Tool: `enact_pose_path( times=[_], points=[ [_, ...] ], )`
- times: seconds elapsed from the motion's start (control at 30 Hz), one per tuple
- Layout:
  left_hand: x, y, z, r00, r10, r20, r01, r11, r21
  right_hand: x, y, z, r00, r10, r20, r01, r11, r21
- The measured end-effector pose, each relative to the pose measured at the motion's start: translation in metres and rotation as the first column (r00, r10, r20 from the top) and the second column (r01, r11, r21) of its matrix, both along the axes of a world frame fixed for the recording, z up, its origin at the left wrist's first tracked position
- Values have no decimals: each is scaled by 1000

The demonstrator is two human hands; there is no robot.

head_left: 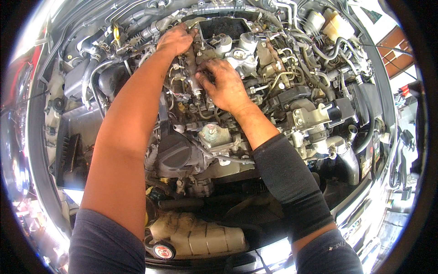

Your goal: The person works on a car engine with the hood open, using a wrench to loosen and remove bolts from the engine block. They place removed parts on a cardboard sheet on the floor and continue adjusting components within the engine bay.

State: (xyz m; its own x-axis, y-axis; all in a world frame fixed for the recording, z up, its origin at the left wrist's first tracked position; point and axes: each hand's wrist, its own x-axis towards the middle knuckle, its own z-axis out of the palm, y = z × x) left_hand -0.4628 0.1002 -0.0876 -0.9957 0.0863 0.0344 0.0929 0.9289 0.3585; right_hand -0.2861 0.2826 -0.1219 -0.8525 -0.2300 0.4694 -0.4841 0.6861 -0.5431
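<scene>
Over the exposed engine point(296, 98), my left hand point(175, 39) reaches to the far end, beside the dark rectangular opening point(223, 28). Its fingers are bent down; what they hold, if anything, is hidden. Closer in, my right hand point(224, 84) is next to a long metal rail point(190, 68) with pipe fittings. The fingers and thumb of that hand curl toward the rail, and anything between them cannot be made out. Right of the opening's near edge sits a silvery metal housing point(241, 58). A black sleeve covers part of my right forearm.
A translucent coolant tank point(198, 235) with a dark cap point(164, 251) lies at the near edge. A round black cover point(175, 154) and a metal bracket point(312, 116) stick up nearer me. Hoses, metal pipes and wiring crowd both sides. A yellowish reservoir point(338, 26) stands far right.
</scene>
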Motion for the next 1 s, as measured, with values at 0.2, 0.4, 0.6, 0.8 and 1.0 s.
enact_pose_path(
  times=[0.2,0.4,0.6,0.8,1.0],
  points=[
    [0,-4,5,996,-71,47,68,996,56,1,-2,2,999,-42,17,43,998,-53],
    [3,0,-3,997,11,-82,-7,999,48,2,-1,2,1000,17,22,-17,1000,15],
    [0,-4,-1,991,-84,-102,86,996,18,1,-2,2,1000,-17,-5,17,1000,-17],
    [-24,-10,-23,999,-32,-40,33,999,35,1,0,4,998,10,57,-8,1000,-18],
    [-43,-17,-38,996,-71,-63,67,996,-52,2,-3,2,998,-44,-36,43,999,-26]
  ],
)
